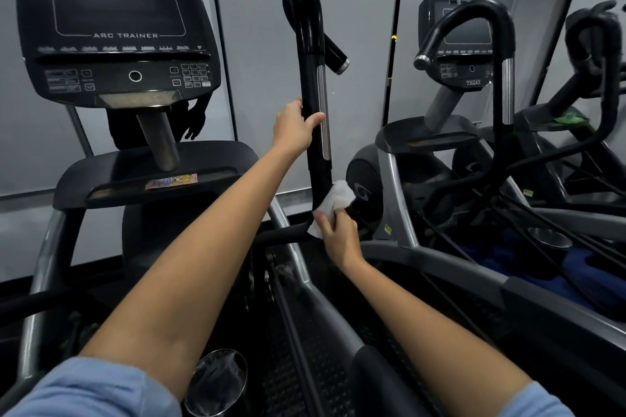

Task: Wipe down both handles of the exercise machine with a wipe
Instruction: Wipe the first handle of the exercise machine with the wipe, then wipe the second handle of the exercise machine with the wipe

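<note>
1. Nearest the camera, two light blue sleeves (91,389) frame the bottom edge, with a shiny round cup holder (220,379) between them, well below the handle.
2. Farther out, the right hand (338,237) holds a crumpled white wipe (333,201) against the lowest part of the black upright handle (313,85); the fingers are curled round the wipe, thumb on its near side, and the wipe touches the handle where it bends toward the frame.
3. Higher on the same handle, the left hand (294,127) grips the shaft just beside the metal sensor strip (323,112); the thumb lies across the front and the fingers wrap behind, so their tips are hidden.
4. Left of the handle stands the console (115,30), marked CYBEX and ARC TRAINER, on a grey post above a dark tray (152,176).
5. Right of the handle, a second machine (454,132) of the same kind stands alongside, its own curved black grip (474,27) rising in front of its small screen.
6. Behind the handle, grey wall panels (264,44) with dark vertical seams close the view.
</note>
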Tool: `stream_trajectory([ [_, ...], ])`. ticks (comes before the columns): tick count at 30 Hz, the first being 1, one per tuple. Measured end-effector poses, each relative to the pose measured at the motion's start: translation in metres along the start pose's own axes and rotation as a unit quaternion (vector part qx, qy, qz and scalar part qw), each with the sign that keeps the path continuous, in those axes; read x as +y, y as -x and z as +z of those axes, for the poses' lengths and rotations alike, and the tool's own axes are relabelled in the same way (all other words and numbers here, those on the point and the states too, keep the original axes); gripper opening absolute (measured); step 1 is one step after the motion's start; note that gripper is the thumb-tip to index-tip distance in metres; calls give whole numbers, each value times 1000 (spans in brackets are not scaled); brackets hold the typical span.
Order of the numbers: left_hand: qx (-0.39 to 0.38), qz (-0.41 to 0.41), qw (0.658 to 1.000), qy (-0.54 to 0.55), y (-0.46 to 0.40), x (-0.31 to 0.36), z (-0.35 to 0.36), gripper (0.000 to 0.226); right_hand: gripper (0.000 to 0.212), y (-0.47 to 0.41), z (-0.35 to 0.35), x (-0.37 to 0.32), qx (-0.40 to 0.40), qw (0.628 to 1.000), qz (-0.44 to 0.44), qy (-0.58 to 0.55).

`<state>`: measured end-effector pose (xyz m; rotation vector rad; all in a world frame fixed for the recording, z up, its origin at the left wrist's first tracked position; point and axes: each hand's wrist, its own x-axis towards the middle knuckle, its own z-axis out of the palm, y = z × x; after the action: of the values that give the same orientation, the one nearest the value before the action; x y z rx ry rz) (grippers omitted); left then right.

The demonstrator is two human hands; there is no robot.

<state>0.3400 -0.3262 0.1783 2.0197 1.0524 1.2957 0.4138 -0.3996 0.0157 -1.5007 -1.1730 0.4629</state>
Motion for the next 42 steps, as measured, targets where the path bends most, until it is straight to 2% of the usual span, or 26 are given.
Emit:
stream_trajectory([
  [2,-5,-1,1000,4,-2,-1,0,33,33,-1,-2,-4,3,1000,-7,24],
  [6,-6,3,1000,0,-3,-4,-1,33,30,-21,-1,-40,75,992,-84,53],
  [9,-9,3,1000,5,-4,-5,-2,33,44,-19,10,-35,94,985,-107,93],
  [11,-24,-4,1000,11,-7,-5,-4,35,51,-4,13,-21,99,985,-92,108],
  [13,-48,-23,997,54,-9,-7,-8,41,44,7,11,-14,128,983,-75,104],
  [16,-51,-50,992,102,-5,-19,-18,58,23,18,1,-30,219,969,-106,43],
  [18,-56,-54,991,112,2,-31,-26,56,15,19,-6,-51,224,970,-87,-20],
  [22,-125,-69,979,146,20,-53,-49,34,12,20,-6,-86,81,976,3,-200],
  [24,-156,-68,975,145,30,-58,-64,31,12,21,2,-97,29,969,37,-243],
  [29,-276,-151,937,150,82,-65,-111,62,12,39,26,-120,-59,946,65,-313],
  [31,-296,-168,929,143,110,-69,-132,58,10,50,37,-124,-97,942,69,-313],
  [34,-240,-191,937,169,155,-74,-158,19,13,72,54,-124,-143,937,77,-310],
  [35,-209,-204,941,173,171,-77,-166,15,23,81,61,-124,-166,931,87,-314],
  [37,-131,-230,944,195,199,-83,-181,19,58,98,73,-119,-235,909,125,-322],
  [38,-86,-246,942,212,213,-86,-189,21,66,109,79,-116,-275,894,145,-325],
  [40,-10,-268,936,229,242,-90,-208,21,47,134,93,-115,-332,858,187,-345],
  [42,32,-276,936,215,269,-94,-226,15,27,158,108,-116,-353,828,229,-370],
])
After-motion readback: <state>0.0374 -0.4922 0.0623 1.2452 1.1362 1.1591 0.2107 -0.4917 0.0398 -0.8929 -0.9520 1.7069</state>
